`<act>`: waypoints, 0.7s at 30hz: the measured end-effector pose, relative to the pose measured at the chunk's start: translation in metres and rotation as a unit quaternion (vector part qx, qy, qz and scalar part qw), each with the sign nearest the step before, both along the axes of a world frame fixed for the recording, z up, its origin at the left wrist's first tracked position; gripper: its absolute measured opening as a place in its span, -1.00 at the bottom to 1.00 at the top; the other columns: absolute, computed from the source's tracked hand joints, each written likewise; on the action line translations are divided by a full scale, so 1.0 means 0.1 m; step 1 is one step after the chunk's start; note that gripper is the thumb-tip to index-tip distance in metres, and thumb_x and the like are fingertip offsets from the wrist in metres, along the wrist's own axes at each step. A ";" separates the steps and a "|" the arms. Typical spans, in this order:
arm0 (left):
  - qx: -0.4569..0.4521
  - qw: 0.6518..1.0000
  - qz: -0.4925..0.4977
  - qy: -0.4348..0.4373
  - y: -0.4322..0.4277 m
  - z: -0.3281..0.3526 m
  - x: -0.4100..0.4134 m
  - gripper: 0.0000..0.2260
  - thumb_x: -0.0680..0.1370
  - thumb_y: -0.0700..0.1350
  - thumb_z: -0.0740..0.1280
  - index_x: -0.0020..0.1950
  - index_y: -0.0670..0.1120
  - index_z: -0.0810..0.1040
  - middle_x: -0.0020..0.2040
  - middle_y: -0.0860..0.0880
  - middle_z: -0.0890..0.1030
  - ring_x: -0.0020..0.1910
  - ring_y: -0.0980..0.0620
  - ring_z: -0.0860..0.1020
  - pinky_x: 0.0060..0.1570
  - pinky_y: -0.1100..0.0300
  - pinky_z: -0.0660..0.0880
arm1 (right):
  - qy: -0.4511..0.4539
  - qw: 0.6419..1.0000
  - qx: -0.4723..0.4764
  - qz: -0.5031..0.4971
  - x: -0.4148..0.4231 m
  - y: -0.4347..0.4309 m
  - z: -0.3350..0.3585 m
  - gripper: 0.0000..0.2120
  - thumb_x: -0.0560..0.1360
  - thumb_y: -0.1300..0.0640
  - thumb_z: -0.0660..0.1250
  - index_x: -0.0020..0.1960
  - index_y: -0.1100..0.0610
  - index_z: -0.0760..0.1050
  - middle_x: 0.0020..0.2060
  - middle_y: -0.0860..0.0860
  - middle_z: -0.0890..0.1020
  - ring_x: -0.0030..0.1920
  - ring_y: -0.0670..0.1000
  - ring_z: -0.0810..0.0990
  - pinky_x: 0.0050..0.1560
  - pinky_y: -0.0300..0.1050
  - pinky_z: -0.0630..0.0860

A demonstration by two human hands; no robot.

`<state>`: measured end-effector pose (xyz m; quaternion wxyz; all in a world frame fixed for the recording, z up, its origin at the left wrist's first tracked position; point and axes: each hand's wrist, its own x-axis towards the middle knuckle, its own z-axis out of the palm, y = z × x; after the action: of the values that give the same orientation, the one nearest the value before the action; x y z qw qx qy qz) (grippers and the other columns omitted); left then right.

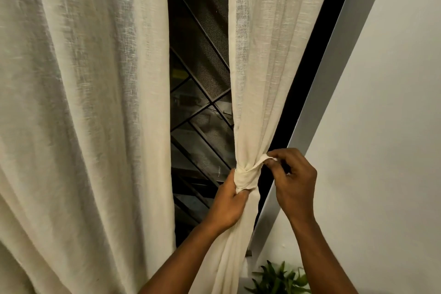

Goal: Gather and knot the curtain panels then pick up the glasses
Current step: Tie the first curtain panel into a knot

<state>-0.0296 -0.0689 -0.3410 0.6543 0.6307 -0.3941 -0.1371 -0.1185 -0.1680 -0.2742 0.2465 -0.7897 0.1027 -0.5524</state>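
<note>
knot (244, 175): sitting in the right curtain panel (262, 55), which is hanging straight down.
left hand (229, 205): squeezing the bunched cloth just under the knot.
right hand (296, 181): pinching the loose end (263, 159) just right of the knot, so pulling goes sideways.
left curtain panel (83, 102): hanging loose, well left of the knot.
glasses: not showing.

L curtain (83, 102) and R curtain (269, 55) hang in front of the window grille (198, 79), w/ a gap between them (tops cut off, so what they hang from can't be told). Plant (279, 279) at bottom R, near the wall (381, 126); its support is out of view.
</note>
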 end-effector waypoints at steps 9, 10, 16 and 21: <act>0.005 1.000 0.007 -0.017 -0.02 -0.03 0.00 -0.58 0.59 -0.21 0.25 0.42 0.06 0.31 0.16 0.36 0.46 0.14 0.43 0.46 0.07 0.55 0.33 | 0.174 0.956 0.163 0.170 -0.01 -0.11 0.14 -0.75 0.56 0.34 0.25 -0.08 0.02 0.57 -0.33 0.02 0.63 -0.38 0.01 0.57 -0.33 -0.24 0.51; 0.007 1.000 0.008 -0.019 -0.03 -0.03 0.00 -0.57 0.59 -0.21 0.25 0.43 0.05 0.30 0.15 0.35 0.46 0.12 0.43 0.46 0.06 0.55 0.33 | 0.194 0.952 0.159 0.173 0.00 -0.11 0.14 -0.76 0.57 0.33 0.24 -0.08 0.02 0.55 -0.36 0.04 0.61 -0.38 0.01 0.56 -0.36 -0.25 0.48; 0.021 0.999 0.003 -0.030 -0.02 0.00 0.01 -0.61 0.59 -0.19 0.24 0.33 0.18 0.28 0.08 0.38 0.45 0.05 0.49 0.45 0.03 0.57 0.33 | 0.284 0.945 0.079 0.145 -0.04 -0.19 0.16 -0.78 0.58 0.28 0.25 -0.07 -0.03 0.50 -0.36 -0.25 0.57 -0.36 -0.19 0.55 -0.29 -0.37 0.46; 0.030 0.999 -0.012 -0.023 -0.02 0.03 0.02 -0.62 0.58 -0.17 0.25 0.23 0.29 0.31 0.09 0.38 0.48 0.09 0.44 0.47 0.08 0.51 0.35 | 0.343 0.926 0.040 0.151 -0.10 -0.26 0.23 -0.74 0.56 0.20 0.30 0.05 -0.18 0.44 -0.02 -0.25 0.61 0.00 -0.21 0.60 -0.01 -0.37 0.49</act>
<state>-0.0280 -0.0710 -0.3384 0.6242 0.6480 -0.4128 -0.1418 -0.1283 -0.1941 -0.2512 0.3083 -0.9265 0.0825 -0.1992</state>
